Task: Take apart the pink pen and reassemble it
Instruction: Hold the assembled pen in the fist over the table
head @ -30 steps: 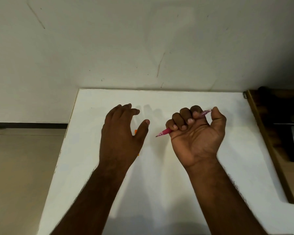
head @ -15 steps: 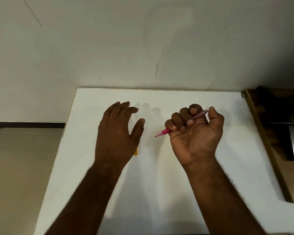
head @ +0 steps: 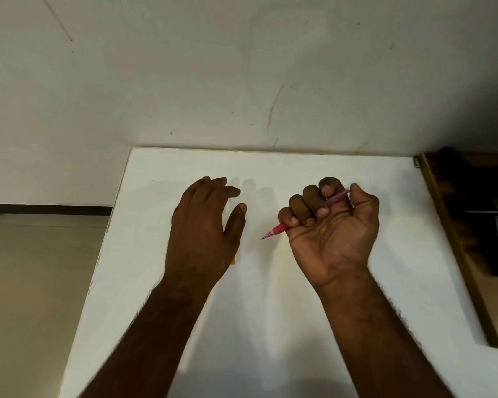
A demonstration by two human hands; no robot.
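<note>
Two hands over the counter: my right hand grip is fisted round the pink pen, tip pointing left; left hand relaxed, w/ nothing held. Risk: fist covers the barrel, so small parts could drop when I twist.

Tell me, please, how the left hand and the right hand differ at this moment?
The left hand is palm down with its fingers relaxed and holds nothing; the right hand is palm up in a fist, gripping the pink pen. The left hand hides most of a small orange thing; nothing shows under the right hand. Both are over the white table.
</note>
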